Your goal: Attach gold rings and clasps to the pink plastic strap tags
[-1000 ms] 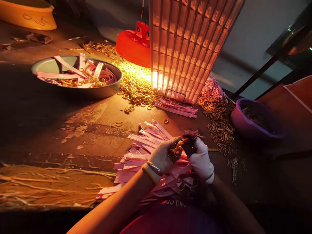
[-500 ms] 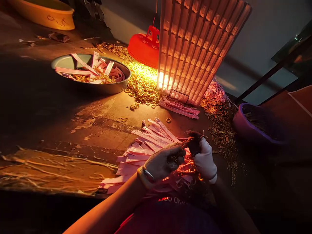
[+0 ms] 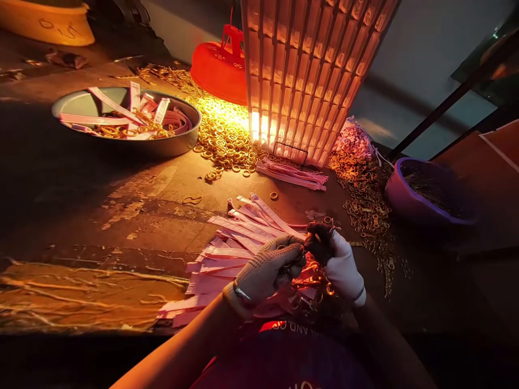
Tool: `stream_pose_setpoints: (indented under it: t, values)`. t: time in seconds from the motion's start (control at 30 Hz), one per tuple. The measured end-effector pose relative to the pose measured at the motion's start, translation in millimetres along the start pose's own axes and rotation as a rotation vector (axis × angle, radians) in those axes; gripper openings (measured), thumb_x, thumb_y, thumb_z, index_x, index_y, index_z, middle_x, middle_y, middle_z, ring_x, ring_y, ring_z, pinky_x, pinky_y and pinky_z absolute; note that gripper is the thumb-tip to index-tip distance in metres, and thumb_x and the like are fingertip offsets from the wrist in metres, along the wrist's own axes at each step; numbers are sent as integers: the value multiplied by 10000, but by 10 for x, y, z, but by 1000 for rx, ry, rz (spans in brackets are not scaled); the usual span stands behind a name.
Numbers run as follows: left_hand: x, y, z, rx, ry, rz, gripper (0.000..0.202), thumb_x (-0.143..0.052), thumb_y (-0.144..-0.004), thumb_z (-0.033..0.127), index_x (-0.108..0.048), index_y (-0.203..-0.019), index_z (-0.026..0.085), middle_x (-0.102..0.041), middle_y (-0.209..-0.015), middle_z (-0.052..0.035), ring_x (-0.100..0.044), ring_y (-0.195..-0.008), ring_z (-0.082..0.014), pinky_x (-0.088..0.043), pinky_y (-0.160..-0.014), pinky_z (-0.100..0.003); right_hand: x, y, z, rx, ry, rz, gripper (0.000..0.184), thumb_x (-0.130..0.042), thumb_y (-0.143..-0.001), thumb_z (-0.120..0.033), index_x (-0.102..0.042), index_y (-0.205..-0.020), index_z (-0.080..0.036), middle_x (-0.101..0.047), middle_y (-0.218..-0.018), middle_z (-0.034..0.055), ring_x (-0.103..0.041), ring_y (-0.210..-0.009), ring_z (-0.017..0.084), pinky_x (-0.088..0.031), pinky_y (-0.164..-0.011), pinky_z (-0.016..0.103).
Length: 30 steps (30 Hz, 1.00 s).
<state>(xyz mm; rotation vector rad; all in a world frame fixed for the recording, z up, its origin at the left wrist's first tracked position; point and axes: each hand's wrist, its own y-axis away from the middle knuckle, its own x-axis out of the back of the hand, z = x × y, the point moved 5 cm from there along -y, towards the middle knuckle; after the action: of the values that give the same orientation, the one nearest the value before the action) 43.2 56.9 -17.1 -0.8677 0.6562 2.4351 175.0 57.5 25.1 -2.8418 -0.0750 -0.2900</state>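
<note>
Both my hands wear pale gloves with darkened fingers and meet above a fanned pile of pink straps [image 3: 227, 265]. My left hand [image 3: 270, 265] is closed in a pinch, its fingertips close to the right ones; what it grips is hidden. My right hand [image 3: 340, 262] is also closed, and a small metal ring [image 3: 328, 220] sticks out above its dark fingertips. Under the hands, brass-coloured metal clasps [image 3: 312, 278] lie on the near ends of the straps, partly covered by the gloves.
Beyond the straps stand a metal bowl [image 3: 190, 138] of straps and hardware, heaped brass rings [image 3: 227, 143], a red lamp [image 3: 217, 70] and a ribbed translucent panel [image 3: 304, 81]. Metal clasps [image 3: 365, 202] and a purple basin [image 3: 425, 208] are at right. A yellow tub [image 3: 60, 27] sits far left.
My view has shifted, so the bench things sit further left. My fingertips have drawn closer together, and the metal links seen between them before are now mostly covered.
</note>
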Motion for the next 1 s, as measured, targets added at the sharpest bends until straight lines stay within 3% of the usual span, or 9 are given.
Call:
stream_pose_setpoints:
  t: [0.1,0.23,0.3,0.37,0.47,0.57,0.73,0.87,1.0]
  values:
    - [17,40,95,-93,-226,84,140,-654,-871,320,-639,-901,184,-607,-685,-7,-462,-482,-79,-270,-384,-144,-21,3,37,-25,14,26,187,-641,-915,-273,-660,-1093,-219,-700,-1013,36,-649,-892,151,-537,-836,266]
    - [43,86,310,-442,-637,260,162,-633,-846,120,-738,-936,205,-681,-776,-37,-578,-679,-141,-474,-639,-193,-105,45,29,7,99,2,176,-576,-950,-278,-646,-1100,-215,-703,-979,38,-656,-875,161,-546,-808,268]
    - [36,104,362,-559,-711,326,238,-660,-794,43,-770,-903,224,-699,-862,-51,-597,-837,-178,-486,-815,-220,-145,95,-43,67,195,-1,210,-557,-959,-244,-639,-1151,-223,-709,-1005,49,-662,-901,176,-543,-839,293]
    - [26,109,372,-584,-637,365,272,-670,-764,-4,-784,-861,224,-687,-889,-66,-588,-916,-196,-474,-877,-216,-171,147,-150,153,292,6,262,-554,-958,-200,-628,-1207,-237,-713,-1046,61,-667,-942,188,-531,-887,320]
    - [-12,95,382,-551,-453,373,304,-664,-728,-73,-787,-801,195,-657,-828,-73,-578,-889,-175,-469,-822,-156,-171,194,-285,202,273,-12,287,-565,-954,-172,-623,-1222,-256,-713,-1091,55,-669,-984,185,-528,-918,322]
    - [22,45,471,-512,-362,351,263,-662,-727,-71,-765,-746,170,-651,-743,-52,-562,-755,-131,-460,-688,-115,-106,216,-372,71,89,-58,174,-606,-953,-258,-653,-1121,-255,-717,-1047,31,-675,-934,171,-561,-867,301]
    - [476,-42,553,-233,51,321,109,-624,-716,48,-680,-759,132,-551,-551,2,-402,-387,-67,-211,-313,-128,34,243,-477,-211,-104,-109,208,-670,-912,-421,-664,-1022,-244,-705,-987,41,-670,-813,175,-596,-715,299]
    - [580,-3,334,-4,302,166,124,-637,-676,133,-683,-783,89,-628,-657,-79,-536,-455,-117,-237,-286,-133,61,87,-362,-230,-132,-2,252,-781,-803,-371,-675,-982,-228,-695,-982,25,-639,-811,149,-581,-743,278]
    - [380,35,1,149,362,46,227,-649,-771,287,-709,-851,83,-690,-764,-148,-618,-531,-168,-258,-300,-151,-18,-67,-154,-212,-162,-1,260,-794,-757,-351,-674,-942,-212,-683,-932,19,-623,-791,140,-556,-729,262]
